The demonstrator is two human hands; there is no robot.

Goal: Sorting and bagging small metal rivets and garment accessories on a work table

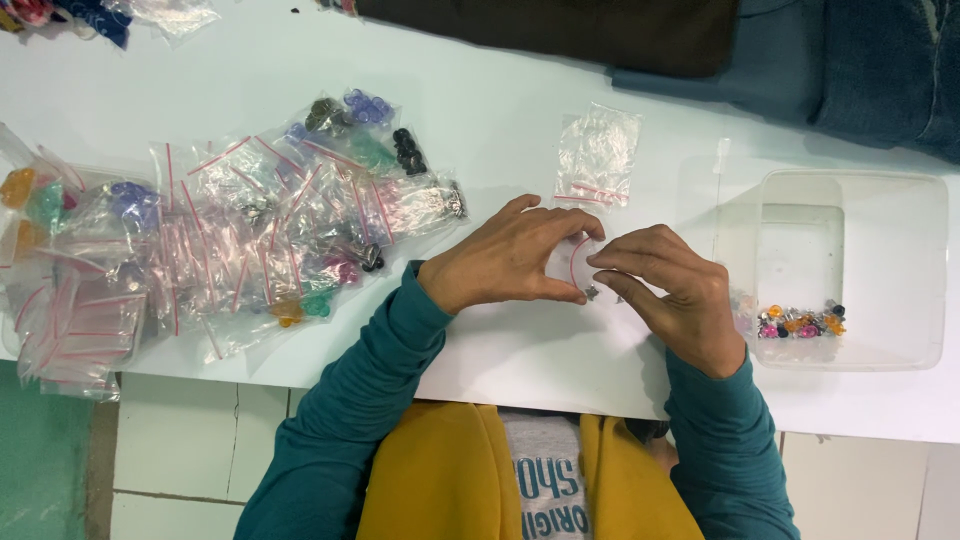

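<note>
Many small zip bags of coloured beads (250,215) fill the frame's left. At centre, the left hand (505,258) and right hand (672,290) pinch a small clear zip bag (570,262), perhaps holding a dark bead. A clear plastic box (850,270) sits at right.

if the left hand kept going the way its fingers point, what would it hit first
Probably the right hand: the left hand points right, its fingers almost touching it over the small clear bag.

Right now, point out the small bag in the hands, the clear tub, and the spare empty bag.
small bag (568,262): head view, clear middle between fingers.
clear tub (935,275): head view, right wall.
empty bag (598,150): head view, centre.
</note>
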